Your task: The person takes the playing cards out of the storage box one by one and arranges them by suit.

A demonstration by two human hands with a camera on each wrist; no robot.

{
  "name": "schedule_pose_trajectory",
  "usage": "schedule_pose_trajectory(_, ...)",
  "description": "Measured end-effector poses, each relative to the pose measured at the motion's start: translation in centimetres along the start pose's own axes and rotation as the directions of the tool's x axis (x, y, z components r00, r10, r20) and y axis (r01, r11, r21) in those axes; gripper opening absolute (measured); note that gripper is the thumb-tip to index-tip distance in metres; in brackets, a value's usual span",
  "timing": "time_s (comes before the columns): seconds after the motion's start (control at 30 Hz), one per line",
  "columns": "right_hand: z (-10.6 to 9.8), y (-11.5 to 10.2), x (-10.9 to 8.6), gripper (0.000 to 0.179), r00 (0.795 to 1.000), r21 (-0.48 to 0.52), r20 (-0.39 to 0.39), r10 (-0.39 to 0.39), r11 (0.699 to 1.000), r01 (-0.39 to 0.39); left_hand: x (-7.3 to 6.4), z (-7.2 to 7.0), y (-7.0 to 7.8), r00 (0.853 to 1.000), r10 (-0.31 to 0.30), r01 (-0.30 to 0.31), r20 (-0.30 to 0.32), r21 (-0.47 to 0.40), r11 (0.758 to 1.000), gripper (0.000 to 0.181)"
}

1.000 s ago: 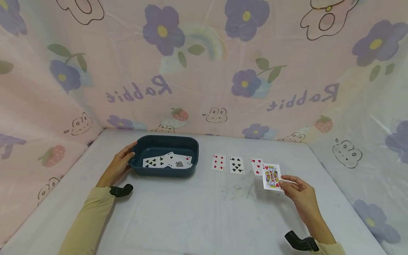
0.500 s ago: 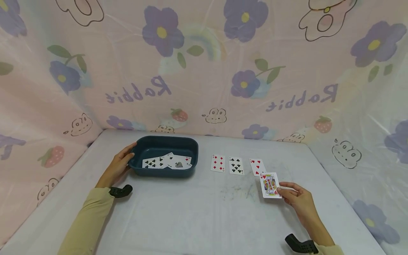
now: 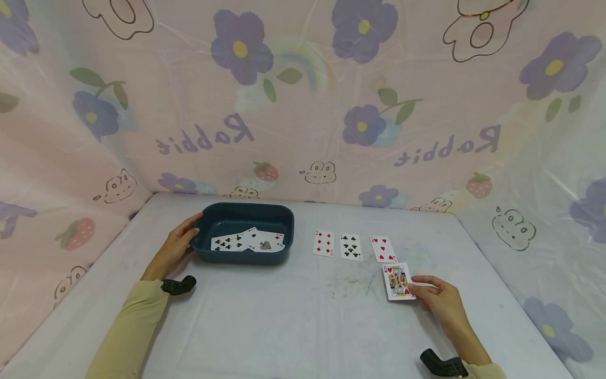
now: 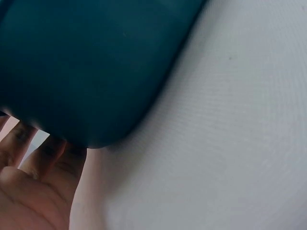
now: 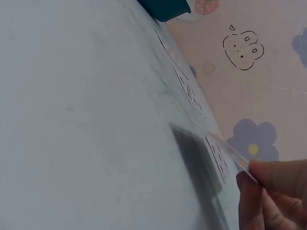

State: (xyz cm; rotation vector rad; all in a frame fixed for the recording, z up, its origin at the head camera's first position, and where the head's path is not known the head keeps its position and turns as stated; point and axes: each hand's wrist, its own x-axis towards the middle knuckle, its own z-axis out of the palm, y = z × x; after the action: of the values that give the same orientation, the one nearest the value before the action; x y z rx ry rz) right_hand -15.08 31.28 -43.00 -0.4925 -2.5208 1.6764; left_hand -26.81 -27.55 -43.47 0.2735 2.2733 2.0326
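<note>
My right hand (image 3: 442,302) pinches a king of hearts playing card (image 3: 399,281) by its right edge. It is face up and raised over the table, its shadow falling apart from it in the right wrist view. Just beyond lies a hearts card (image 3: 383,249), with a clubs card (image 3: 351,247) and a diamonds card (image 3: 323,243) to its left. My left hand (image 3: 172,247) grips the left end of a dark teal plastic bin (image 3: 243,257); its fingers (image 4: 41,158) meet the bin's wall in the left wrist view. Several overlapping cards (image 3: 230,242) lie inside, one a spade.
A white cloth covers the table (image 3: 284,321). Printed curtains (image 3: 293,105) with flowers and rabbits hang at the back and both sides. Black wrist-worn devices (image 3: 179,285) sit on both forearms. Smudges mark the cloth in front of the cards.
My right hand has drawn the king of hearts toward me and slightly left, lower in view, uncovering the hearts card behind it. My left hand and the bin stay put.
</note>
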Motion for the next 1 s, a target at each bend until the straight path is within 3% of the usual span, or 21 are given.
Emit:
schedule_pose_trajectory(0.27,0.32,0.06,0.09,0.041,1.0,-0.092,-0.014,-0.02,0.996,0.018,-0.05,-0.02,0.19,1.0,-0.007,0.007,0.0,-0.004,1.0,0.052)
schedule_pose_trajectory(0.63,0.35,0.19,0.05,0.037,0.999,-0.276,-0.019,-0.048,0.96,0.041,-0.08,0.14,0.18,1.0,0.002,-0.002,0.004,-0.004,1.0,0.053)
schedule_pose_trajectory(1.0,0.28,0.31,0.18,0.031,0.997,-0.301,-0.018,-0.075,0.951,0.066,-0.1,0.14,0.08,1.0,0.012,-0.012,0.01,-0.014,1.0,0.053)
